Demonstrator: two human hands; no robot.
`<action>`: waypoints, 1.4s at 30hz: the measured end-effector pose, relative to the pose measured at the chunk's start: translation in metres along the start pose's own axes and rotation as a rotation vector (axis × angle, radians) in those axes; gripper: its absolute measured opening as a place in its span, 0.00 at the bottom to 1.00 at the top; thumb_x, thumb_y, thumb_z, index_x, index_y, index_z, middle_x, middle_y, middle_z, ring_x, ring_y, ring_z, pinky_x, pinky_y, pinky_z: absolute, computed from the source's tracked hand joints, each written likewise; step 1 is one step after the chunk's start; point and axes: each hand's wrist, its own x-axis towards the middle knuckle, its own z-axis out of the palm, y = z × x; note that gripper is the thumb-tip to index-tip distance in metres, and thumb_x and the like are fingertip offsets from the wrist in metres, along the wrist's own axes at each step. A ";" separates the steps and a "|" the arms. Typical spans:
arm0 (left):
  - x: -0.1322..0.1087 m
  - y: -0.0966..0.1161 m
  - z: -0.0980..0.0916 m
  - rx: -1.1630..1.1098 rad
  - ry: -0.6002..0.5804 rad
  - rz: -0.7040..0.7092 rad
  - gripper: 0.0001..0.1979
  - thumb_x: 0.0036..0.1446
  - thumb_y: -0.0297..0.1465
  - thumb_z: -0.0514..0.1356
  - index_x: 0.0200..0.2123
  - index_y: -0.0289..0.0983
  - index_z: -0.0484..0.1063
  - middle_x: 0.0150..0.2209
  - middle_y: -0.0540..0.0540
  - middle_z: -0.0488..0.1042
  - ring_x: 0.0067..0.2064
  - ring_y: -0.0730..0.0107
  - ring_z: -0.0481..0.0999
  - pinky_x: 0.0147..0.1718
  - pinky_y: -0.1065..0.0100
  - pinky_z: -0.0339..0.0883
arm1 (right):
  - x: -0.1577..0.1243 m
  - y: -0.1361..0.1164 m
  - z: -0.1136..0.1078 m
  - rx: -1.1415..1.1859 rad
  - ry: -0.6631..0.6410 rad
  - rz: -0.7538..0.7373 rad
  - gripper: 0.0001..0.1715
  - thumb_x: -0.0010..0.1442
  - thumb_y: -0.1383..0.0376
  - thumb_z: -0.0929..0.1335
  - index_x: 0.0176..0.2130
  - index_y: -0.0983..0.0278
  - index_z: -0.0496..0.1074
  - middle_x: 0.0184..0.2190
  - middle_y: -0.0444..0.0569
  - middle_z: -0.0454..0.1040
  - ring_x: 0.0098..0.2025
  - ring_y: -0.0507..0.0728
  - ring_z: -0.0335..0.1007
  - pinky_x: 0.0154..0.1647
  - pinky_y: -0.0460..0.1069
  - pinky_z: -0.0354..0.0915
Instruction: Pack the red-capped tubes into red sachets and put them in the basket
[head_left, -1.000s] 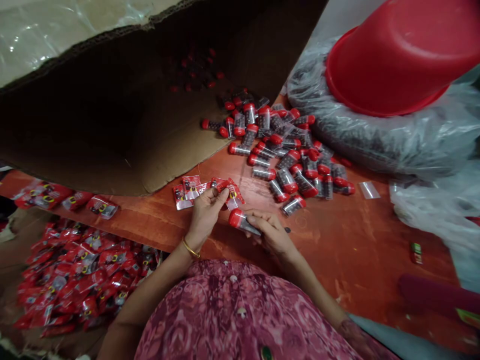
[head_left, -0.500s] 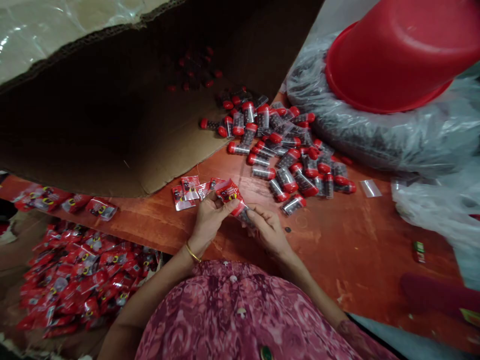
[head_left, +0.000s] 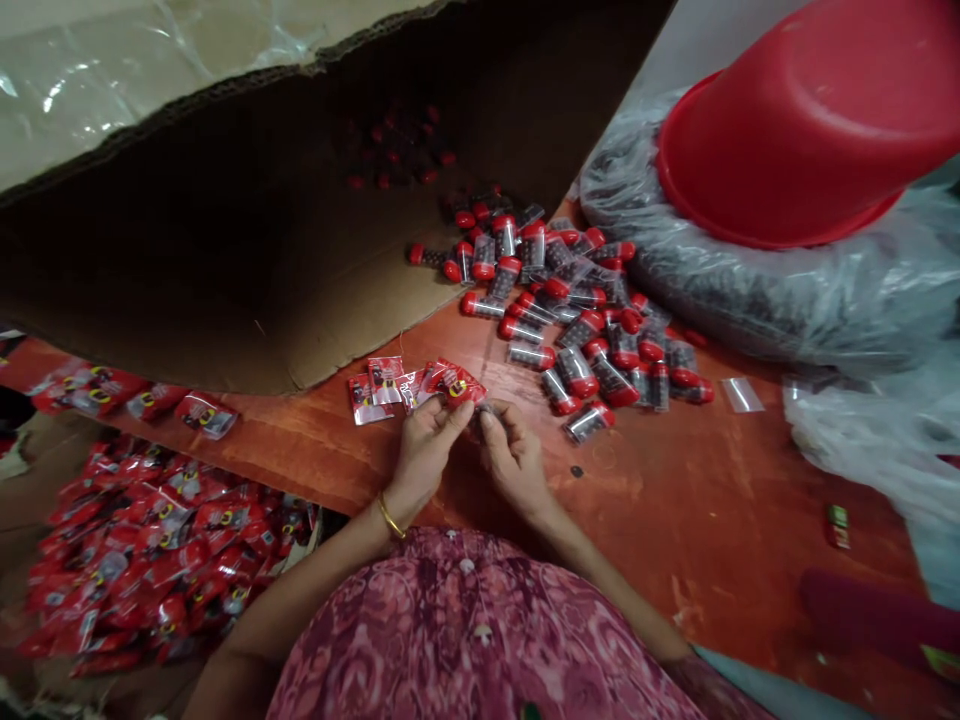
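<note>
My left hand (head_left: 426,450) is closed in a pinch on a small red printed plastic packet (head_left: 456,382), just above the table. Close beside it, my right hand (head_left: 516,458) is closed on a small clear tube (head_left: 480,418) with dark contents at the packet's lower end. Fingers cover most of the tube, so I cannot tell how far inside the packet it sits. Several flat red packets (head_left: 386,378) lie just beyond my left hand. Past my right hand is a loose pile of clear tubes (head_left: 576,370) with red caps and dark pellets.
A large cardboard box (head_left: 315,345) opens toward the table (head_left: 675,540), with more tubes inside. Filled red packets (head_left: 165,540) are heaped below the left edge. A red bucket (head_left: 787,150) stands upside down on a plastic-wrapped bundle (head_left: 750,300) at right.
My right hand has turned and drawn its fingers in around the lower end of the packet, hiding the tube more. The view has shifted slightly.
</note>
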 end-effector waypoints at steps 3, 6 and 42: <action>0.003 0.003 -0.002 -0.035 -0.003 -0.014 0.17 0.40 0.42 0.68 0.26 0.33 0.74 0.26 0.49 0.75 0.29 0.73 0.71 0.33 0.70 0.66 | 0.002 -0.002 -0.002 -0.097 -0.092 -0.052 0.14 0.62 0.56 0.61 0.39 0.63 0.68 0.29 0.44 0.70 0.31 0.51 0.64 0.33 0.47 0.63; 0.008 0.004 -0.005 -0.034 0.002 -0.011 0.15 0.37 0.37 0.70 0.26 0.34 0.73 0.26 0.50 0.75 0.29 0.75 0.71 0.33 0.71 0.65 | 0.005 -0.006 -0.008 -0.236 -0.148 -0.065 0.16 0.64 0.56 0.58 0.41 0.63 0.68 0.30 0.46 0.70 0.31 0.52 0.65 0.33 0.48 0.64; 0.011 0.018 -0.004 -0.050 -0.154 -0.086 0.13 0.38 0.38 0.70 0.25 0.35 0.76 0.24 0.48 0.76 0.29 0.69 0.74 0.35 0.66 0.67 | 0.001 -0.013 -0.017 -0.479 -0.108 -0.270 0.15 0.56 0.62 0.64 0.19 0.61 0.61 0.16 0.41 0.61 0.20 0.49 0.55 0.23 0.47 0.52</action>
